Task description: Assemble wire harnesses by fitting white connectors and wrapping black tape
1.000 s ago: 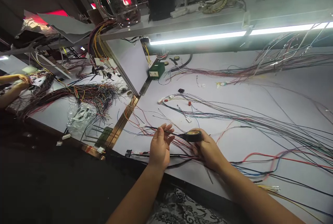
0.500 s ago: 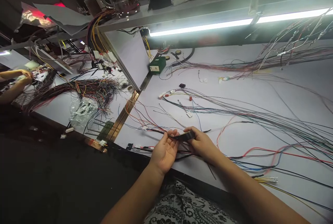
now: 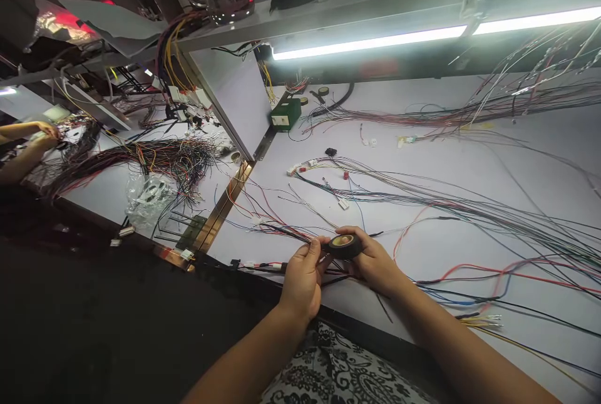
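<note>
Black electrical tape roll point(image 3: 347, 254) sits in the grasp of the right hand point(image 3: 378, 266), above the counter point(image 3: 291, 150) near its front edge. Just beside it, the left hand point(image 3: 300, 282) has its fingers pinched on a thin wire bundle point(image 3: 284, 229), whose loose ends fan toward the counter's left edge. Farther back lies a white connector point(image 3: 344, 203); a green box point(image 3: 286, 114) stands by the counter's back left corner.

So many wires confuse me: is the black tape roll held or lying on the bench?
Held: the right hand grips one side of the tape roll.
</note>
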A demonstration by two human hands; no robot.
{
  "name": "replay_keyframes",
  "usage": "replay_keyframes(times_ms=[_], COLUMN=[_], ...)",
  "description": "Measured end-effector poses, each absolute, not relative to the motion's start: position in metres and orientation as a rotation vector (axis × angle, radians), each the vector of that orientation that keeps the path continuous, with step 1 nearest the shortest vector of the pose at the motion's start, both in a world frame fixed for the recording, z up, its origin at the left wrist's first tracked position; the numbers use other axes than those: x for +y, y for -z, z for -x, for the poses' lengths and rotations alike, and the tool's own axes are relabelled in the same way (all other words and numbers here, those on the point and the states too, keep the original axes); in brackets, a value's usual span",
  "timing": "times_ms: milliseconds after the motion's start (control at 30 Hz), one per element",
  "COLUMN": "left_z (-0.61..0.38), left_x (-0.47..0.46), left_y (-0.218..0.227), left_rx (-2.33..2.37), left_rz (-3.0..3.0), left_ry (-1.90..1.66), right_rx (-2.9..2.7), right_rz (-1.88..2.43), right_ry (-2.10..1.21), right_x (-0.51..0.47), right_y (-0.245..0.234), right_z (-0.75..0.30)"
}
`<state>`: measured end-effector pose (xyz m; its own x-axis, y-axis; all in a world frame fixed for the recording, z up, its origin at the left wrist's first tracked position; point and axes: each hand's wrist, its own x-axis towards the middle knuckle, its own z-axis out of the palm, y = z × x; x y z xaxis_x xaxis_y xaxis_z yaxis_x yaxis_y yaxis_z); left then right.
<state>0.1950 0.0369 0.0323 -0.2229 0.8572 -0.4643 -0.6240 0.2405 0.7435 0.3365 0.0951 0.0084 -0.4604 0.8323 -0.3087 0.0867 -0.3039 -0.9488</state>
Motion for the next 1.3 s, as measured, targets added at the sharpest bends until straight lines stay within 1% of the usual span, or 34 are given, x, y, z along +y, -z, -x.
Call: replay_keyframes(times_ms=[100,167,233,333,433,500,600,700,767,833,933,1033,1133,1200,1300], left_z=[-0.190,-0.185,-0.180,-0.174,-0.174,-0.175,-0.177,-0.175,-0.170,-0.165,-0.163,-0.172,-0.185,-0.194,-0.205], left_x=[0.036,0.039,0.045,0.060,0.071,0.072,0.068,0.065,0.065,0.063,0.050,0.024,-0.004,-0.016,-0.021], left_y=[-0.040,-0.049,-0.058,-0.067,-0.066,-0.061,-0.049,-0.035,-0.028,-0.025,-0.027,-0.030,-0.024,-0.018,-0.012], left_rx=[1.265,1.233,1.153,1.124,1.244,1.352,1.482,1.519,1.503,1.522,1.637,1.542,1.340,1.364,1.452], left_rz=[-0.731,-1.107,-1.407,-1.695,-1.689,-1.605,-1.479,-1.196,-0.998,-0.941,-1.282,-1.780,-2.013,-2.051,-2.037], left_ry=[-1.387,-1.348,-1.269,-1.134,-1.079,-1.079,-1.087,-1.066,-1.039,-0.988,-0.905,-0.823,-0.584,-0.419,-0.324], right_rx=[-1.156,-1.066,-1.097,-1.198,-1.143,-1.145,-1.437,-1.838,-1.973,-1.854,-1.348,-1.056,-1.043,-1.074,-1.135], right_rz=[1.203,1.246,1.274,1.237,1.110,1.021,0.834,0.622,0.632,0.847,1.235,1.309,1.255,1.233,1.217], right_ry=[-1.904,-1.909,-1.906,-1.948,-1.978,-1.931,-1.741,-1.486,-1.390,-1.442,-1.732,-1.895,-1.886,-1.874,-1.850], right_x=[0.097,0.101,0.105,0.108,0.104,0.100,0.096,0.095,0.096,0.098,0.105,0.112,0.114,0.112,0.107], right_y=[-0.007,-0.008,-0.011,-0.016,-0.016,-0.011,-0.003,0.002,0.002,-0.001,-0.008,-0.013,-0.015,-0.014,-0.010], right_z=[-0.338,-0.338,-0.337,-0.339,-0.347,-0.355,-0.364,-0.365,-0.360,-0.353,-0.346,-0.343,-0.342,-0.342,-0.343])
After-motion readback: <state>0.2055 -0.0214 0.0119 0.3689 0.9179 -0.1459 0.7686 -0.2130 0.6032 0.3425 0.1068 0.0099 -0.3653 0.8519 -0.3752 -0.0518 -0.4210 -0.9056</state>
